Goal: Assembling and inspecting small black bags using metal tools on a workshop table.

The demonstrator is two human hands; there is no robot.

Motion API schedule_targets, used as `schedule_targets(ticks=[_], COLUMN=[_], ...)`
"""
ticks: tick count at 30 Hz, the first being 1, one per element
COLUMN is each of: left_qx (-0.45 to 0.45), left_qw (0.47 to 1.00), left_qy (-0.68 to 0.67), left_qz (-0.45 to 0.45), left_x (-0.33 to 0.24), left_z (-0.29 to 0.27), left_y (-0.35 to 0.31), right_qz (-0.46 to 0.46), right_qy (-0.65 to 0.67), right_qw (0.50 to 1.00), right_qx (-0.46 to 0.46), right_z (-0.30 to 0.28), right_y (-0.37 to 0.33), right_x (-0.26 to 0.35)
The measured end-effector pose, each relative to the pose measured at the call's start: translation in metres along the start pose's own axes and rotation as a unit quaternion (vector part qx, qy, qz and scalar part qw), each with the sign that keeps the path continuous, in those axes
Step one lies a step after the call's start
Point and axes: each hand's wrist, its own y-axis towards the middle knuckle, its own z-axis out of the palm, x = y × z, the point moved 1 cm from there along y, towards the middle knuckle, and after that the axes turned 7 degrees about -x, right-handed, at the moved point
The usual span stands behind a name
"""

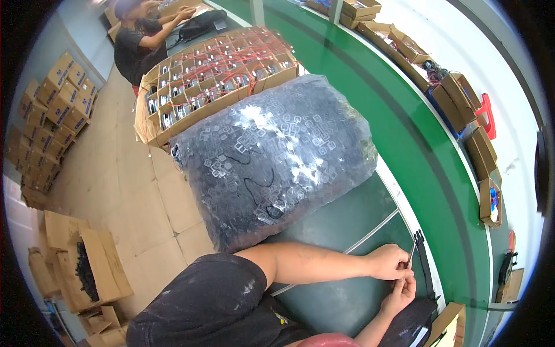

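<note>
My left hand point(388, 262) and my right hand point(399, 294) meet at the right edge of the dark green table, fingertips close together. Both are closed in a pinch. A thin, silvery piece point(411, 254) sticks up from the right fingertips, too small to name surely. What my left fingers hold is hidden. Just right of the hands lies a black strap point(425, 263) along the table's edge. A black fabric bag point(407, 325) lies below my right hand, partly behind that forearm.
A large clear plastic bag point(277, 150) of black goods lies ahead on the table. Beyond it stands a divided carton point(151, 132) of wired parts. A green conveyor belt point(399, 133) runs along the right. Another person point(139, 49) works at the far left. Cartons point(63, 95) are stacked on the floor.
</note>
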Motion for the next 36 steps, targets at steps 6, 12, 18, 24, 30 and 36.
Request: schedule_targets(ticks=[6, 12, 18, 24, 30, 36], left_qx=[0.010, 0.012, 0.015, 0.023, 0.032, 0.019], left_qw=[1.000, 1.000, 0.999, 0.999, 0.998, 0.998], left_qy=[-0.017, 0.014, 0.044, 0.026, 0.055, 0.025], left_qz=[-0.019, -0.024, -0.011, -0.030, -0.026, -0.049], left_x=[-0.002, -0.001, 0.000, -0.003, -0.004, -0.003], left_z=[-0.003, 0.000, 0.000, -0.001, -0.001, 0.000], left_y=[0.000, 0.000, 0.000, 0.001, 0.002, 0.001], right_qz=[0.007, 0.015, 0.020, 0.032, 0.018, 0.032], right_qy=[-0.034, -0.037, -0.003, 0.008, 0.007, -0.037], right_qw=[0.999, 0.997, 0.999, 0.999, 0.999, 0.998], right_qx=[0.036, 0.069, 0.030, 0.031, 0.035, 0.042], right_z=[-0.004, -0.005, -0.009, -0.013, -0.006, -0.005], right_y=[0.003, 0.004, 0.004, 0.002, 0.000, 0.002], right_x=[0.005, 0.008, -0.003, -0.001, 0.005, 0.009])
